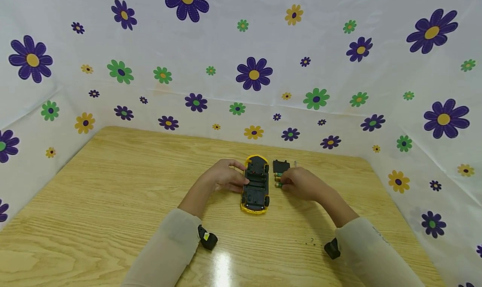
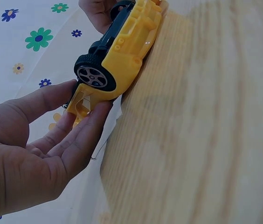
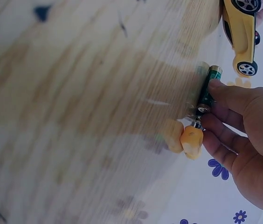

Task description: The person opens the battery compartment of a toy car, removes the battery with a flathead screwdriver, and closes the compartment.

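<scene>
A yellow toy car (image 1: 255, 184) lies upside down on the table, its black underside up and the battery compartment (image 1: 257, 180) uncovered. My left hand (image 1: 226, 176) grips the car's left side; in the left wrist view the thumb is on the underside edge and the fingers are against the yellow body (image 2: 127, 51). To the right of the car, several green-and-gold batteries (image 1: 278, 175) lie beside one another. My right hand (image 1: 302, 183) is at them, pinching a battery (image 3: 209, 88) between thumb and fingers, low at the tabletop. Part of the battery row is hidden behind the fingers.
A black rectangular cover (image 1: 281, 166) lies just beyond the batteries. By the right fingers is a small orange-handled tool (image 3: 192, 141) with a metal shaft. Dark crumbs (image 1: 311, 241) dot the wooden table (image 1: 132, 203) at the near right. A flower-patterned cloth (image 1: 226, 48) stands behind.
</scene>
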Action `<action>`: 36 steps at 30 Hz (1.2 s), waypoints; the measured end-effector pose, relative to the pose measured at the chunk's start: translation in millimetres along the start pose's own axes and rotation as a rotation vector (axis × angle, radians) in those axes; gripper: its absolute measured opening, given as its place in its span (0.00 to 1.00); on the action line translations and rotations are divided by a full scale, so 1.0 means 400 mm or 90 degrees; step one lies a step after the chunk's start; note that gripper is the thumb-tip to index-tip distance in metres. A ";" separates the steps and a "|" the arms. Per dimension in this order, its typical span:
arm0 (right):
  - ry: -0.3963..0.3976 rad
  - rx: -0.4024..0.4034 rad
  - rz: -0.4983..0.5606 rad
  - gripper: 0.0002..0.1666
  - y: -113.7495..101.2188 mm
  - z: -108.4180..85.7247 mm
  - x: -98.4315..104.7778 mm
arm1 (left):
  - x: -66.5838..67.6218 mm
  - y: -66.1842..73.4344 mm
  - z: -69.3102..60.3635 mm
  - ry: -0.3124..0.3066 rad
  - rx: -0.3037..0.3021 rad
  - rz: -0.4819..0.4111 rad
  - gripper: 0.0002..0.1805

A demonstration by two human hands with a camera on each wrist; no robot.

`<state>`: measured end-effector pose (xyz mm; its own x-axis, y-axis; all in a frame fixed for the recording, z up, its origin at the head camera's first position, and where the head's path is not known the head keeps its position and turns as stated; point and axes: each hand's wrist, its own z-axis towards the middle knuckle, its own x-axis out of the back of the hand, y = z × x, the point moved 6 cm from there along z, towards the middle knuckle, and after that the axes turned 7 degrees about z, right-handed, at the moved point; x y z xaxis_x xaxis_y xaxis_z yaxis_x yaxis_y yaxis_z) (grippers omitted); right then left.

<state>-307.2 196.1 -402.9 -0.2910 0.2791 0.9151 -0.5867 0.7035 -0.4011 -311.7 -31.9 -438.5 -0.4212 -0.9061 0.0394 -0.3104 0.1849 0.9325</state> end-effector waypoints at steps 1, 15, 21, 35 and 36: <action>0.000 0.000 0.000 0.02 0.000 0.000 0.000 | 0.000 -0.001 0.001 0.000 -0.001 0.000 0.25; 0.023 -0.005 -0.001 0.06 -0.007 -0.001 0.022 | 0.003 -0.001 0.004 -0.002 -0.002 -0.004 0.26; 0.019 -0.019 -0.001 0.06 0.002 0.004 0.036 | 0.000 -0.003 0.006 -0.006 -0.002 -0.008 0.27; 0.049 -0.057 0.022 0.09 0.056 0.026 0.066 | -0.001 0.001 -0.001 -0.005 -0.009 -0.012 0.27; 0.053 -0.058 0.020 0.10 0.059 0.028 0.067 | -0.001 0.001 -0.001 -0.005 -0.010 -0.012 0.27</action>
<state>-337.4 212.8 -388.2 -0.2425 0.3529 0.9037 -0.5063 0.7485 -0.4282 -311.3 -31.6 -437.9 -0.4226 -0.9061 0.0188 -0.3048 0.1616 0.9386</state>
